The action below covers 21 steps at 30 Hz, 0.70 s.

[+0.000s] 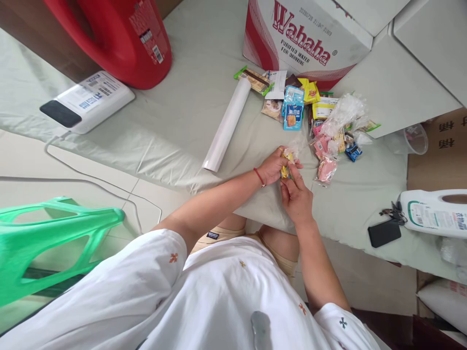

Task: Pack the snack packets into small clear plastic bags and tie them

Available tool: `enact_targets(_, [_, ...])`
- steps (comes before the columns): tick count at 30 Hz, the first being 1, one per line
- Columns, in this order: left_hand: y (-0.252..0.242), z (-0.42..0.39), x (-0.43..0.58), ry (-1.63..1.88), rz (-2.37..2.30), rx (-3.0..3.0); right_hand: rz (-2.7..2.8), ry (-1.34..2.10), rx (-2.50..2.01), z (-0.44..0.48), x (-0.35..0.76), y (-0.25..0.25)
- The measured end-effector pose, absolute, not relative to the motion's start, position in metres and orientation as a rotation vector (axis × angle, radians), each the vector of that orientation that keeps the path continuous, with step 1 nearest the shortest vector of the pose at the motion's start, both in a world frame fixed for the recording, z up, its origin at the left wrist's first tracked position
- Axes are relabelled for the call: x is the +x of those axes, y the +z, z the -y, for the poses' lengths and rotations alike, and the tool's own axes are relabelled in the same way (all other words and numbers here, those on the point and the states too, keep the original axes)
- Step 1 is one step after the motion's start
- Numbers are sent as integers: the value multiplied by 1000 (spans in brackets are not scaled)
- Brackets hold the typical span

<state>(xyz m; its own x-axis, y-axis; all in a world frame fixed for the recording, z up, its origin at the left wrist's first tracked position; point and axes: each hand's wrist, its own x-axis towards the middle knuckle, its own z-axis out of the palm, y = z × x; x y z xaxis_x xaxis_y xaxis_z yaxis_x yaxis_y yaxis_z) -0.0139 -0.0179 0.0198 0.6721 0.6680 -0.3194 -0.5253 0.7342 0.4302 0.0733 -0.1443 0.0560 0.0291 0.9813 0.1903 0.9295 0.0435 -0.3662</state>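
Note:
Close to the table's front edge, my left hand (274,166) is closed around a small yellow snack packet (285,172). Clear crinkled plastic (295,147) sticks out above the fingers. My right hand (298,197) pinches the lower side of the same packet, its fingers touching it. Just right of my hands lies a pink wrapped snack (327,170). Beyond them are blue snack packets (293,115) and a crumpled clear plastic bag (343,114) among several small snacks. A white roll (226,127) lies diagonally to the left of my hands.
A Wahaha water carton (302,41) stands behind the snacks. Left are a red jug (146,48) and a white corded device (89,101). Right are a clear cup (416,139), a black phone-like object (384,234) and a white bottle (434,214). A green stool (109,217) stands below.

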Motion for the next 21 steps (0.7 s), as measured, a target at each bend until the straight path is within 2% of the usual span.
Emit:
enact_targets(8, [26,17,-22,680,-361,161,1872,160,-1982,138,59,65])
enact_targets(16, [29,14,-15,629,-579,241,1906,251,-1934,154,62,44])
enact_targets(21, [37,20,-15,705,-484,292,1834,275,-1893,151,66,42])
